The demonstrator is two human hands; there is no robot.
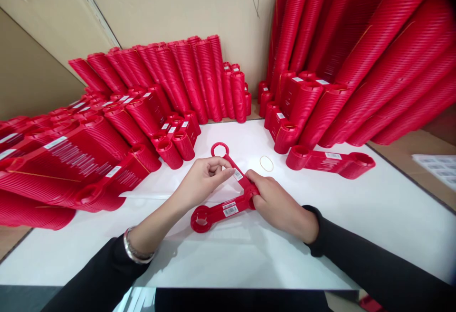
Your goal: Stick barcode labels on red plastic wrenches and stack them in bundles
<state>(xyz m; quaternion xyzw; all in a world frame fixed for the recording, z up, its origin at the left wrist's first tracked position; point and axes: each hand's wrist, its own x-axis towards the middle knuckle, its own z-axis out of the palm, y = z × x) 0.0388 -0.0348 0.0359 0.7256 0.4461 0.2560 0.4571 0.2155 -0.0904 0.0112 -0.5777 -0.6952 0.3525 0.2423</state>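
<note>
My right hand (276, 200) is closed around the joined ends of two red plastic ring-ended wrenches, fanned apart in a V. The upper wrench (245, 183) points away from me and carries a white barcode label (237, 174). On the lower wrench (217, 213), which reaches to the left, sits another barcode label (230, 209). My left hand (204, 179) has its fingers curled, thumb and forefinger close together at the upper wrench beside its label. Whether anything is pinched between those fingertips is hidden.
A thin rubber band (266, 163) lies on the white table (285, 260). Banded stacks of red wrenches (131, 131) crowd the left side, and taller stacks (377, 60) rise at right. A short bundle (329, 161) lies nearer. A printed sheet (436, 167) is far right.
</note>
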